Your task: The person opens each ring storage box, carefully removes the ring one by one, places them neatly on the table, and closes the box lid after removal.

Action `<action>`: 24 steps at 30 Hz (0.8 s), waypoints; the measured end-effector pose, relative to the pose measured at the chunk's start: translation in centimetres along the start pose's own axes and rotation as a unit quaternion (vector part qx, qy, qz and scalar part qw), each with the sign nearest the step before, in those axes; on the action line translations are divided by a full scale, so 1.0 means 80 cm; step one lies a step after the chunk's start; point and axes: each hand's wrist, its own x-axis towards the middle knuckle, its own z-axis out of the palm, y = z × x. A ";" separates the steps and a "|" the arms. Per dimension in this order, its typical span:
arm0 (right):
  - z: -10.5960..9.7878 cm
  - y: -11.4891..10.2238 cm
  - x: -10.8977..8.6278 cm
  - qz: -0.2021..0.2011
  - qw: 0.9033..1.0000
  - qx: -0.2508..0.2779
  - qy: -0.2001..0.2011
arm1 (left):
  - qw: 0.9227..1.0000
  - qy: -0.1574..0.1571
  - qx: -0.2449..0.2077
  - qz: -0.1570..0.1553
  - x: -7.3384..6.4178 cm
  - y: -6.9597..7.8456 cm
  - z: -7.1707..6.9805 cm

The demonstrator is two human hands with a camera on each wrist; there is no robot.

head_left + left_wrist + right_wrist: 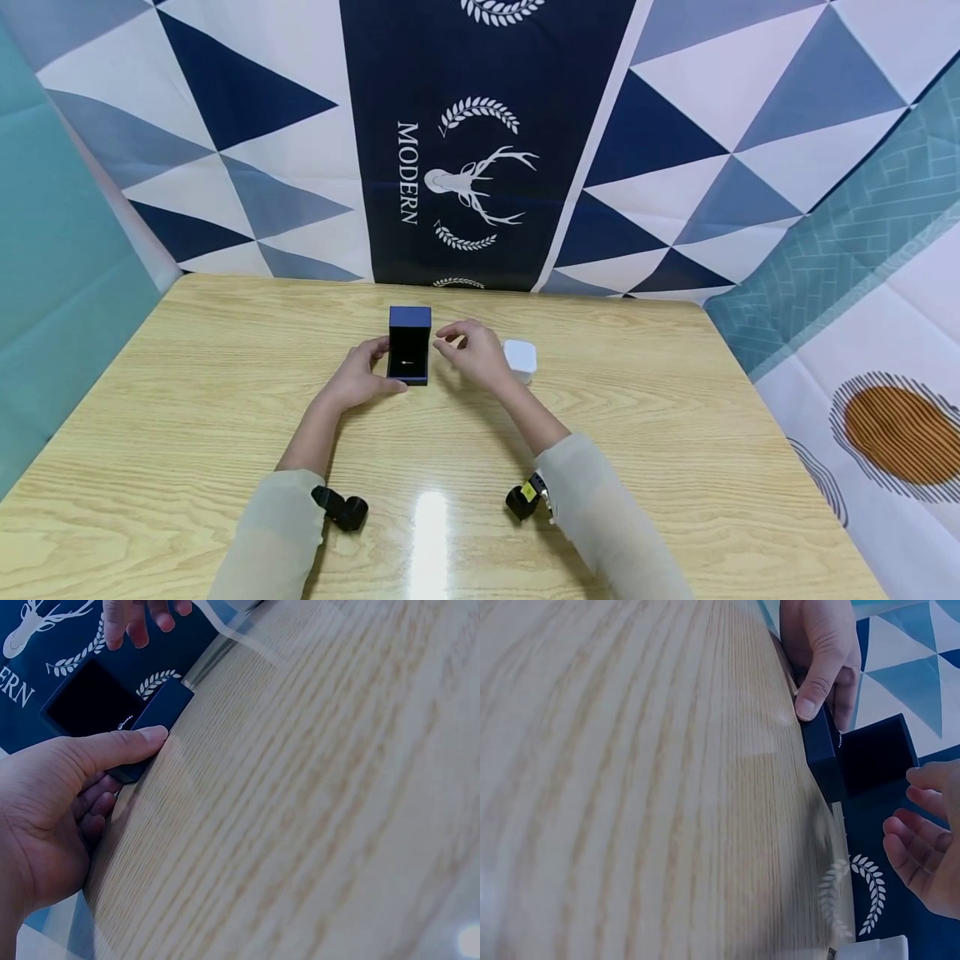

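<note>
Ring box [409,342] is seemingly being steadied, gripped by the left hand [358,380], and light contact seems needed from the right hand [474,354], its bent fingers empty.

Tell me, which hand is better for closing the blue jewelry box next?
Probably the right hand: it holds nothing and is close beside the raised lid. The left hand grips the jewelry box, so it could steady it.

a box [409,342] stands on the bench [637,417], a ring [407,362] inside, a container [520,357] to its right, a cloth [465,142] behind.
</note>
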 end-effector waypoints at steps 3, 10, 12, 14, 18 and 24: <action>0.001 -0.002 0.000 -0.021 1.000 -0.023 0.000 | 1.000 -0.002 -0.004 -0.002 0.000 0.000 0.000; 0.005 -0.007 -0.002 -0.044 0.998 -0.049 -0.009 | 1.000 0.001 -0.005 0.011 -0.001 0.002 -0.001; 0.008 -0.008 -0.002 -0.048 0.997 -0.056 -0.014 | 1.000 0.001 -0.005 0.012 -0.001 0.001 -0.001; 0.011 -0.009 -0.002 -0.052 0.996 -0.064 -0.018 | 1.000 0.000 -0.007 0.010 -0.001 0.001 -0.001; 0.016 -0.012 -0.003 -0.060 0.995 -0.075 -0.027 | 1.000 -0.003 -0.007 0.006 0.000 -0.001 -0.001; 0.022 -0.017 -0.004 -0.060 0.994 -0.082 -0.044 | 1.000 -0.003 0.009 0.001 0.000 0.001 -0.003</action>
